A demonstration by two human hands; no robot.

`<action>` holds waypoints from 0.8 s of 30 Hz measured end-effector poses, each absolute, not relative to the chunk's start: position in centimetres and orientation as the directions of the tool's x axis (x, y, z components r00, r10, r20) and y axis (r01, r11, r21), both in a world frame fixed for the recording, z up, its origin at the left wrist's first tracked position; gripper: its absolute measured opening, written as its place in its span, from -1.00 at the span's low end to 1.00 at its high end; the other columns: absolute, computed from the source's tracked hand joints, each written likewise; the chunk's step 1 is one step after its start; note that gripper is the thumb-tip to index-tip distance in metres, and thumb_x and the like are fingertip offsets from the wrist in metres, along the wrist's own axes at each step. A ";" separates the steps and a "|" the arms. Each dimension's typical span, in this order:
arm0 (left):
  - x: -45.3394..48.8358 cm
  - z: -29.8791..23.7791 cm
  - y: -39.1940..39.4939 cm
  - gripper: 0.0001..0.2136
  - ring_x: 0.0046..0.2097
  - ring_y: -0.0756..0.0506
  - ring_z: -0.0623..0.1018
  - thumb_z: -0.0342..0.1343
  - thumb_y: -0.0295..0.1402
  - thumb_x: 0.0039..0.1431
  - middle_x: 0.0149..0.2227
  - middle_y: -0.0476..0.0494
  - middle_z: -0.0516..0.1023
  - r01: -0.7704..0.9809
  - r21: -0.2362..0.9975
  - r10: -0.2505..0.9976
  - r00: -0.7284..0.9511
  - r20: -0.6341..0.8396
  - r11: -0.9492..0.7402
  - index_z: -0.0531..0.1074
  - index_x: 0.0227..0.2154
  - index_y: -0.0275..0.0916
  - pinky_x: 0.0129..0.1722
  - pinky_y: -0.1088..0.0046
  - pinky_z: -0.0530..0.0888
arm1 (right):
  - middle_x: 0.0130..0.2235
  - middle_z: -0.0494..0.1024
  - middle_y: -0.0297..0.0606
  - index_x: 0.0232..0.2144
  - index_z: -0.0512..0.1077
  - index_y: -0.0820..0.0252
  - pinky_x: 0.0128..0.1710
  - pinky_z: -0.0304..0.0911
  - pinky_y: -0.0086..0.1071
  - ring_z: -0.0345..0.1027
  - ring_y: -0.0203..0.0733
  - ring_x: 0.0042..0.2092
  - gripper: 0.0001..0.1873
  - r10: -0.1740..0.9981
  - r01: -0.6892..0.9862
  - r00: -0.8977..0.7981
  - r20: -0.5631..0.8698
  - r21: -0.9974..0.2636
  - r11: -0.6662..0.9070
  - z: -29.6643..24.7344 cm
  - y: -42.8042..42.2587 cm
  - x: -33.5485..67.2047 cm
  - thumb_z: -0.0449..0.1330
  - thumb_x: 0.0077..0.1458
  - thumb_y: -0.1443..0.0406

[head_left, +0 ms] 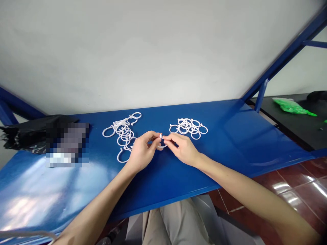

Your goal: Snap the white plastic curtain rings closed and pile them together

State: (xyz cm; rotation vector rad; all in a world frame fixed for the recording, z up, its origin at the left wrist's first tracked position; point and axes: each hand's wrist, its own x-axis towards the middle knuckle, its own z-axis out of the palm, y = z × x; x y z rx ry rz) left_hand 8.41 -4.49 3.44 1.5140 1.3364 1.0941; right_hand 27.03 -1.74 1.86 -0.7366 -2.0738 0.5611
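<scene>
Between my hands, over the middle of the blue table, is a white plastic ring (162, 146), like a curtain ring. My left hand (146, 149) pinches its left side near a small white knob, and my right hand (182, 147) pinches its right side. Fingers cover much of the ring, so I cannot tell whether its loop is closed. Left of my left hand lies a loose pile of white rings (124, 131), several with a gap in the loop. Beyond my right hand a second cluster of white rings (187, 126) lies flat, each with a little knob.
The blue table (230, 136) meets a pale wall (163, 54) at the back. A black plastic bag (33, 131) lies at the far left beside a blurred-out flat object (71, 141). Blue frame bars (276, 68) rise at the right, and a green bag (291, 106) lies on a dark table beyond.
</scene>
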 end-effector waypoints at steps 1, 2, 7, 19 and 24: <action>8.4 3.6 -4.5 -0.73 -0.33 -0.08 0.66 0.13 -0.11 0.26 -0.11 -0.18 0.64 0.298 0.947 0.992 0.067 0.107 -0.123 0.50 -0.21 -0.22 -0.33 0.39 0.59 | -0.27 0.60 -0.28 -0.17 0.48 0.14 -0.24 0.38 -0.37 0.50 -0.24 -0.26 -0.86 0.673 0.304 -0.465 0.575 -0.610 0.731 1.9 -1.7 27.0 0.11 0.37 0.33; 8.3 3.8 -4.5 -0.73 -0.29 -0.09 0.66 0.12 -0.11 0.27 -0.10 -0.18 0.64 0.318 0.936 0.988 0.076 0.134 -0.151 0.51 -0.19 -0.22 -0.31 0.39 0.60 | -0.27 0.60 -0.28 -0.18 0.48 0.14 -0.24 0.38 -0.37 0.50 -0.24 -0.26 -0.87 0.674 0.316 -0.452 0.584 -0.602 0.734 2.0 -1.6 27.0 0.11 0.37 0.33; 7.4 4.6 -4.1 -0.70 -0.13 -0.12 0.61 0.00 -0.19 0.36 -0.07 -0.15 0.63 0.580 0.736 0.934 0.151 0.324 -0.349 0.56 -0.04 -0.15 -0.12 0.32 0.56 | -0.23 0.59 -0.24 -0.20 0.51 0.15 -0.24 0.38 -0.35 0.47 -0.23 -0.27 -0.85 0.665 0.452 -0.387 0.638 -0.497 0.740 3.3 -0.5 27.6 0.12 0.35 0.32; 2.9 3.3 -2.5 -0.55 0.12 -0.48 0.42 -0.08 -0.46 0.18 0.04 -0.48 0.51 0.994 0.077 0.959 0.050 0.280 -0.074 0.49 0.10 -0.33 0.04 -0.09 0.40 | -0.22 0.56 -0.25 -0.29 0.53 0.14 -0.28 0.28 -0.29 0.43 -0.17 -0.26 -0.88 0.904 0.819 -0.315 0.290 -0.399 0.413 6.0 3.9 35.2 0.17 0.24 0.32; 3.1 3.4 -2.6 -0.57 0.07 -0.45 0.47 -0.13 -0.46 0.23 -0.02 -0.44 0.57 0.996 0.033 0.970 0.071 0.233 -0.081 0.51 0.07 -0.34 0.01 -0.04 0.41 | -0.31 0.58 -0.28 -0.36 0.50 0.15 -0.33 0.25 -0.33 0.45 -0.20 -0.32 -0.94 0.944 0.847 -0.295 0.146 -0.418 0.329 6.7 3.5 36.1 0.20 0.13 0.33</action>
